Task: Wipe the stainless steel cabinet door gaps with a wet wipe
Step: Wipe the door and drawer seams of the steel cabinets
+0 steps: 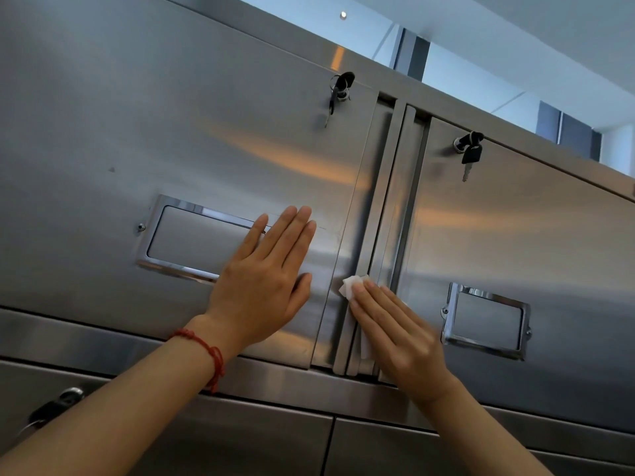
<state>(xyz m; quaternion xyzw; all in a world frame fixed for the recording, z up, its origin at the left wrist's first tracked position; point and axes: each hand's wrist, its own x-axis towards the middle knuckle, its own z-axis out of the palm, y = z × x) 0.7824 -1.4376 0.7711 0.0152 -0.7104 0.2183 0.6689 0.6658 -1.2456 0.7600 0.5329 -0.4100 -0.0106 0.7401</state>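
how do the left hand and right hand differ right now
The left hand lies bare on the left door; the right hand presses a wet wipe at the door gap. Only the left wrist wears a red string bracelet. Both have straight fingers.

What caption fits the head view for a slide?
Right hand presses a wet wipe into the cabinet door gap; left hand rests flat on the door.

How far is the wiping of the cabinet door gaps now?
Done: cannot tell, the steel shows no wiped marks. In hand: right hand presses the wet wipe low on the middle gap; left hand lies flat on the left door. Left: probably the gap above.
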